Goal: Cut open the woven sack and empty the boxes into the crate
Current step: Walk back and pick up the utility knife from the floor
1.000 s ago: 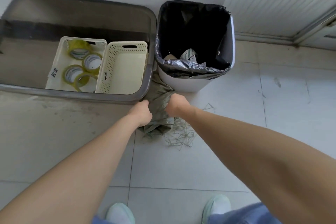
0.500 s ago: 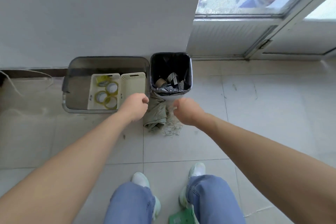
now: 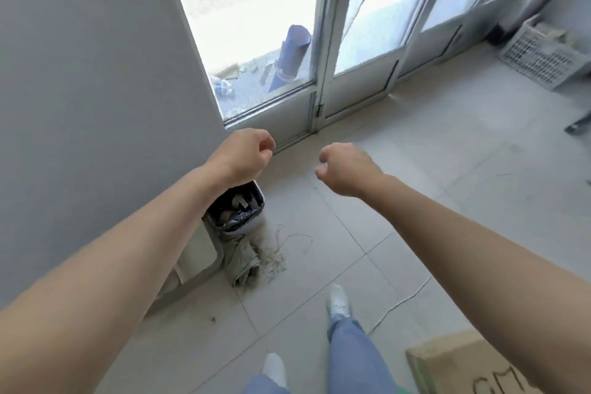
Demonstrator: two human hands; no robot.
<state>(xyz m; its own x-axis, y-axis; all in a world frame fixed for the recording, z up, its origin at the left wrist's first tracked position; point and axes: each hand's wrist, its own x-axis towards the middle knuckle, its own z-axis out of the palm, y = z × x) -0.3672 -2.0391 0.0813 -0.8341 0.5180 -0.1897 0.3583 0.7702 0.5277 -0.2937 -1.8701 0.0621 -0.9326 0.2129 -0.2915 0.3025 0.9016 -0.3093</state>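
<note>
lined bin (image 3: 252, 221), cardboard box (image 3: 460, 361) — glass doors (image 3: 361, 25)

- The pale tiled floor (image 3: 399, 217) carries everything.
- A lined waste bin (image 3: 238, 211) stands on it, against the grey wall.
- Just beside the bin, towards the feet, lies a crumpled woven sack (image 3: 244, 261) with loose frayed threads (image 3: 276, 261).
- A grey tray's rim (image 3: 212, 262) touches the bin's wall side.
- Well apart from the bin, a white lattice crate (image 3: 540, 59) sits in the far corner.
- A cardboard box (image 3: 463, 365) lies nearest the person.

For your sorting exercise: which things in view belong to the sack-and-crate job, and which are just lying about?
Job: folded woven sack; loose sack threads; white lattice crate; cardboard box.

Lying about: lined waste bin; grey tub; white cord.
</note>
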